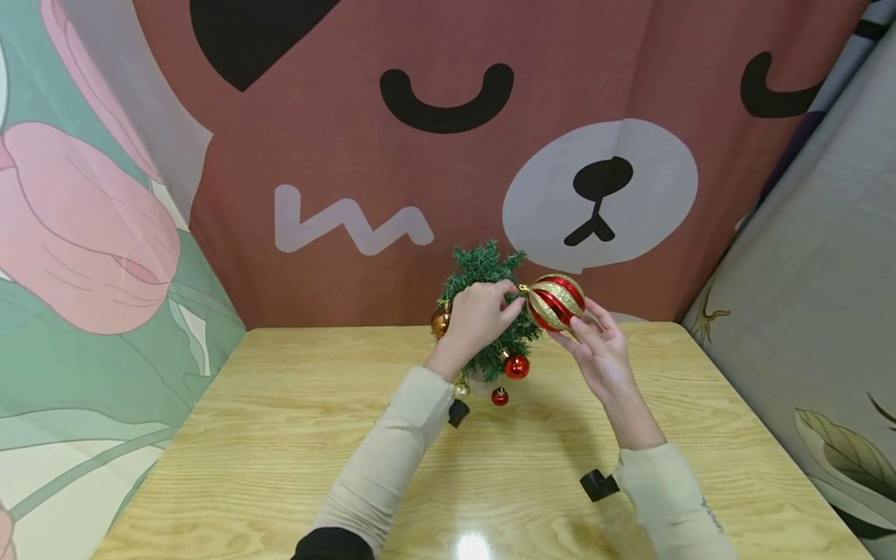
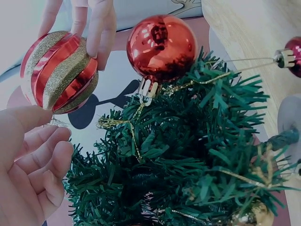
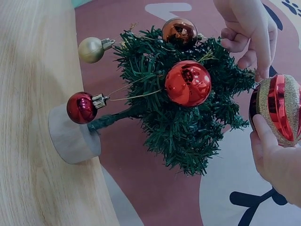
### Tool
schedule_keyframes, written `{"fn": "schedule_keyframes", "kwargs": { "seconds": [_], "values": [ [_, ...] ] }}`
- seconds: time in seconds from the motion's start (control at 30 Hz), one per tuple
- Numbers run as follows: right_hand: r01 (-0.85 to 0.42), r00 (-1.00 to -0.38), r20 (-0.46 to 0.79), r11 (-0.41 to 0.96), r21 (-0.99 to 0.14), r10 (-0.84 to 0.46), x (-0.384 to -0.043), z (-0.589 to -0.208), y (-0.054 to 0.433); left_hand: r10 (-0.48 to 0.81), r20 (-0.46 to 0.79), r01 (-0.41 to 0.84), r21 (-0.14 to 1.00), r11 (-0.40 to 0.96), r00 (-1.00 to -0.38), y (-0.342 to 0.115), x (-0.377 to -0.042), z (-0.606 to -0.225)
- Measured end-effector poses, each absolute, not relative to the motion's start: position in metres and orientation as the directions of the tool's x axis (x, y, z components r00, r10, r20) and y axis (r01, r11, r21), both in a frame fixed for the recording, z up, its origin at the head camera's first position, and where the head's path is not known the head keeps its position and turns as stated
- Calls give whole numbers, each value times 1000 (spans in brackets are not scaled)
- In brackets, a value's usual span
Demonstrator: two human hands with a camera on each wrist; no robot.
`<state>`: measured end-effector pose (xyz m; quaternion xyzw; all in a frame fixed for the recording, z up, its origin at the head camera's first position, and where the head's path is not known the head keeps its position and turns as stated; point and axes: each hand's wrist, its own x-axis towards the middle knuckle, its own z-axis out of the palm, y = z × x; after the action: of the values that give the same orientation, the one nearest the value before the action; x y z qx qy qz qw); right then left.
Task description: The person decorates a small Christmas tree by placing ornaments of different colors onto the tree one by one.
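A large red Christmas ball with gold glitter stripes (image 1: 558, 302) is held beside the upper right of a small artificial Christmas tree (image 1: 483, 263). My right hand (image 1: 600, 354) grips the ball's body between thumb and fingers. At its gold cap, my left hand (image 1: 481, 315) pinches with thumb and index finger, the other fingers curled. The pinched part is mostly hidden behind the fingertips. From the branches hang a shiny red ball (image 3: 188, 84), a copper ball (image 3: 179, 33), a small dark red ball (image 3: 82, 108) and a small pale gold ball (image 3: 91, 50).
The tree stands in a pale round base (image 3: 73, 136) near the back edge of a wooden table (image 1: 301, 435). Behind it hangs a brown cloth with a bear print (image 1: 336, 148). Printed cloths also flank the table on both sides.
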<state>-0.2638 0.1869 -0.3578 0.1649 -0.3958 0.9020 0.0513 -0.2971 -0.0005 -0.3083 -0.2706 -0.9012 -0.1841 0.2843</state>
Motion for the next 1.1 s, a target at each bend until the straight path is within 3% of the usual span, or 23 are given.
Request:
{"fn": "schedule_keyframes", "kwargs": {
  "seconds": [0.37,0.77,1.1],
  "values": [
    [-218,-940,340,-701,-679,-37,-264,-360,189,351,629,599,233,766,-694,-2,-298,-312],
    [-161,-950,303,-704,-692,-81,-267,-361,189,268,759,618,216,756,-593,-7,-302,-313],
    [-176,-948,313,-721,-670,-60,-266,-360,183,296,771,649,194,735,-564,-12,-302,-311]
  ]
}}
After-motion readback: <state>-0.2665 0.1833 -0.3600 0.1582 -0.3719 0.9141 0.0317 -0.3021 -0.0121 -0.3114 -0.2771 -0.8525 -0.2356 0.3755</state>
